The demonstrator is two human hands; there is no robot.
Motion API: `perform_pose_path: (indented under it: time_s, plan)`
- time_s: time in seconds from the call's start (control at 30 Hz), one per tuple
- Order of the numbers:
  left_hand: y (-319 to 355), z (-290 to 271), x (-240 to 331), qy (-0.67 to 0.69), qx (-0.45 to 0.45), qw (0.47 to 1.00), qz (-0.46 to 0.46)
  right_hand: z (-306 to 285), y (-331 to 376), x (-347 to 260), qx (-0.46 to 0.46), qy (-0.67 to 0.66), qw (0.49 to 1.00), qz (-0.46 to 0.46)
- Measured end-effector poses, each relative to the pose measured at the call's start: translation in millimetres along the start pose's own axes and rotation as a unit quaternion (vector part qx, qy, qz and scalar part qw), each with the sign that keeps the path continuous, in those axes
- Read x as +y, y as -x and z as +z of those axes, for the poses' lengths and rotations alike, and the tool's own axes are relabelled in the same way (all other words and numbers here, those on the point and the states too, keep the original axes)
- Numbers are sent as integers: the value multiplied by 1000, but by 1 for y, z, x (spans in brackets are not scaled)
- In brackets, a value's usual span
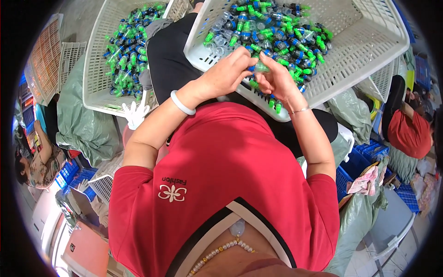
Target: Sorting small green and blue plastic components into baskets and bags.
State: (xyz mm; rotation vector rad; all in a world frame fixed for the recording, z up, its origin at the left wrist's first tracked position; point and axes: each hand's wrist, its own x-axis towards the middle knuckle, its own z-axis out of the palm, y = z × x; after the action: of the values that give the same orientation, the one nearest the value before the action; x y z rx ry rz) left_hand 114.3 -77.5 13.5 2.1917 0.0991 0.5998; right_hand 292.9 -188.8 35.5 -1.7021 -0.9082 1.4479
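Note:
My left hand pinches a small plastic piece with a blue ring and a clear, greenish end. Facing it, my right hand has its fingers curled around the clear end of the same piece. Fingers partly hide the piece, so its exact kind is unclear. Both hands are over the near edge of a white slatted plastic crate, tilted towards me. Inside lies a heap of similar small pieces, with bright green tips, blue rings and dark or clear bodies.
Another white crate at the left holds more green-and-blue pieces. A white glove hangs by its near edge. Green sacks, blue baskets and a pink chair surround me. Other people work at the far left and right.

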Motion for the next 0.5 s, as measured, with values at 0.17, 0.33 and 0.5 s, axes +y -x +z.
perform_pose_path:
  time_s: [0.17, 0.33, 0.5]
  plan:
    - [9, 7, -13, 79, 16, 993, -88, 4, 4, -13, -27, -29, 990, 132]
    - [18, -2, -19, 458, -30, 827, -324, 14, 0, -2, 173, 371, 800, -439]
    - [30, 7, -11, 488, -44, 807, -330, 33, 13, 20, 105, 250, 901, -338]
